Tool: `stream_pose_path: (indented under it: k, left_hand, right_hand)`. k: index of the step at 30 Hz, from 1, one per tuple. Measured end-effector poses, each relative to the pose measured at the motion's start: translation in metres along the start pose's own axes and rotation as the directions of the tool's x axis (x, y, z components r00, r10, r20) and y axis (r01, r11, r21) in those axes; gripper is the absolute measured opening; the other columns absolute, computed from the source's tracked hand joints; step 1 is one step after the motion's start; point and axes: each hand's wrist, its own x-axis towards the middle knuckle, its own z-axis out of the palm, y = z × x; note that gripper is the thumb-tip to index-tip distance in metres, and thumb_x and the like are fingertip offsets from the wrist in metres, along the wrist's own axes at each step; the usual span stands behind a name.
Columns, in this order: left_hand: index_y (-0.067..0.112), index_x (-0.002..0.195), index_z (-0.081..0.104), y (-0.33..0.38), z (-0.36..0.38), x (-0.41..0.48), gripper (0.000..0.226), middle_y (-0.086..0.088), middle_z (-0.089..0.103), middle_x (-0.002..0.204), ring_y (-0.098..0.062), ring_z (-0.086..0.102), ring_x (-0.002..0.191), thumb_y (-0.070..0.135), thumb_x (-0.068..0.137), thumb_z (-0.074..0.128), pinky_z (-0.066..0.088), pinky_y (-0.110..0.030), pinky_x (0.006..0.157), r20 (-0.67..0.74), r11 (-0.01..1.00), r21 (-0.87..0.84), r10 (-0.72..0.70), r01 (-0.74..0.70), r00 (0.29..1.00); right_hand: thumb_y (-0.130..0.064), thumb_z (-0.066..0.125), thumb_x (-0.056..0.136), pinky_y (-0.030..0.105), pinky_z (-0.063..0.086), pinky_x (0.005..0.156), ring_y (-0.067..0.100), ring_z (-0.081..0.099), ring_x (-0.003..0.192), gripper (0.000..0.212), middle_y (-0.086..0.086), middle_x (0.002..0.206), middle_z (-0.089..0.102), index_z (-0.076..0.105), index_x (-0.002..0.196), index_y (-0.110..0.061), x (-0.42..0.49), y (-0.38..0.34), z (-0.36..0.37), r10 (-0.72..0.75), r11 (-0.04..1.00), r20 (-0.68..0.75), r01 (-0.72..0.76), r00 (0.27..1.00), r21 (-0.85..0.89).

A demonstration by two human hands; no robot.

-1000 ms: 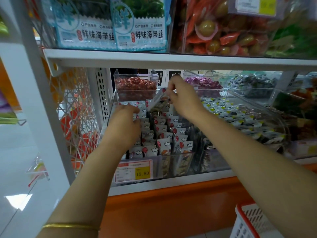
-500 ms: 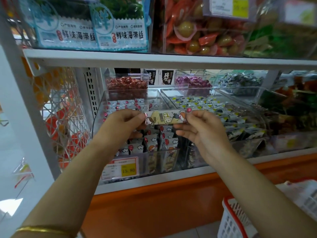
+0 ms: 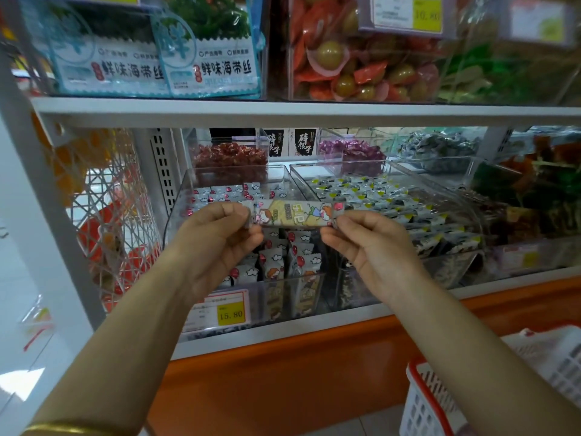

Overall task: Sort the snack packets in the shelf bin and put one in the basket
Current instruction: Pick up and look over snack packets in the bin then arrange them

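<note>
A long snack packet (image 3: 295, 214) with cartoon figures is stretched level between my two hands, in front of the shelf. My left hand (image 3: 217, 243) pinches its left end and my right hand (image 3: 367, 243) pinches its right end. Behind and below it stands a clear shelf bin (image 3: 188, 196) holding several rows of the same white packets (image 3: 273, 265), upright. A white basket with a red rim (image 3: 421, 401) sits low at the right, partly behind my right forearm.
A second clear bin (image 3: 437, 184) of yellow-and-white packets stands to the right. A price tag reading 15.80 (image 3: 231, 313) hangs on the bin front. The upper shelf (image 3: 283, 111) carries seaweed packs and red sweets. A wire rack (image 3: 103, 215) hangs at the left.
My right hand drew a packet out of the bin's back and brought it toward me. My left hand left the rows and took its other end. The view shifted slightly.
</note>
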Motion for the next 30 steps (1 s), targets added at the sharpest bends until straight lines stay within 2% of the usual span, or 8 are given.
stream_pose_path:
  k: [4,8,12,15,22,24,28,30]
  left_hand:
    - [0.001,0.086,0.055,-0.001,0.006,-0.001,0.025,-0.007,0.062,0.073,-0.012,0.064,0.058,0.025,0.088,0.058,0.054,-0.020,0.054,0.058,0.990,0.141,0.016,-0.024,0.998]
    - [0.005,0.077,0.051,-0.003,0.009,0.000,0.017,-0.017,0.061,0.092,-0.023,0.067,0.077,0.015,0.082,0.064,0.057,-0.022,0.060,0.067,0.966,0.245,0.065,-0.079,0.996]
    - [0.006,0.094,0.054,-0.004,0.010,-0.001,0.016,-0.017,0.063,0.107,-0.025,0.070,0.087,0.002,0.082,0.064,0.058,-0.025,0.069,0.121,0.942,0.316,0.081,-0.115,0.989]
    - [0.016,0.104,0.059,-0.004,0.010,-0.002,0.029,-0.007,0.060,0.115,-0.021,0.069,0.091,0.000,0.081,0.064,0.057,-0.023,0.073,0.166,0.913,0.375,0.103,-0.160,0.981]
    - [0.028,0.104,0.059,-0.001,0.014,-0.008,0.038,0.005,0.060,0.110,-0.018,0.065,0.098,0.000,0.080,0.067,0.054,-0.027,0.084,0.254,0.791,0.553,0.140,-0.263,0.957]
    - [0.027,0.108,0.060,-0.001,0.016,-0.010,0.039,0.006,0.060,0.109,-0.016,0.065,0.095,0.000,0.080,0.066,0.055,-0.020,0.077,0.284,0.750,0.599,0.130,-0.282,0.950]
    - [0.024,0.096,0.065,-0.003,0.020,-0.011,0.016,0.001,0.064,0.099,-0.021,0.064,0.091,0.013,0.084,0.065,0.057,-0.030,0.078,0.225,0.768,0.595,0.122,-0.236,0.967]
    - [0.020,0.087,0.068,-0.003,0.021,-0.011,0.004,-0.003,0.066,0.093,-0.026,0.064,0.090,0.019,0.085,0.064,0.055,-0.036,0.078,0.165,0.768,0.603,0.141,-0.213,0.976]
  right_hand:
    - [-0.001,0.056,0.090,0.021,0.057,0.062,0.020,0.071,0.069,0.012,0.008,0.078,0.068,0.064,0.082,-0.004,-0.002,0.003,0.000,-0.150,0.958,0.018,0.150,0.988,-0.244]
    - [-0.019,0.062,0.088,0.025,0.057,0.059,0.022,0.071,0.066,0.018,0.011,0.077,0.066,0.059,0.075,-0.007,-0.003,0.004,0.002,-0.151,0.942,0.009,0.147,0.988,-0.302]
    - [-0.013,0.064,0.087,0.025,0.058,0.058,0.014,0.070,0.073,0.003,0.012,0.091,0.065,0.064,0.084,-0.014,-0.003,0.004,0.002,-0.175,0.909,0.018,0.169,0.984,-0.381]
    - [-0.011,0.064,0.087,0.024,0.057,0.057,0.016,0.070,0.078,0.011,0.011,0.093,0.066,0.069,0.083,-0.020,-0.003,0.004,0.001,-0.196,0.901,0.034,0.193,0.980,-0.388]
    - [-0.011,0.064,0.086,0.025,0.057,0.054,0.013,0.068,0.070,0.016,0.008,0.081,0.063,0.064,0.071,-0.011,-0.001,0.004,0.001,-0.248,0.872,0.021,0.233,0.968,-0.432]
    - [-0.012,0.063,0.088,0.028,0.059,0.056,0.012,0.067,0.068,0.018,0.010,0.077,0.061,0.060,0.071,-0.006,-0.002,0.004,0.000,-0.291,0.828,0.034,0.270,0.956,-0.491]
    - [-0.015,0.063,0.088,0.028,0.057,0.058,0.020,0.063,0.067,0.022,0.015,0.073,0.060,0.060,0.072,0.000,-0.003,0.005,0.002,-0.393,0.717,0.081,0.360,0.916,-0.597]
    - [-0.018,0.064,0.087,0.022,0.047,0.057,0.012,0.055,0.060,0.023,-0.001,0.062,0.055,0.059,0.066,-0.011,-0.004,0.005,0.003,-0.431,0.630,0.132,0.402,0.893,-0.664]
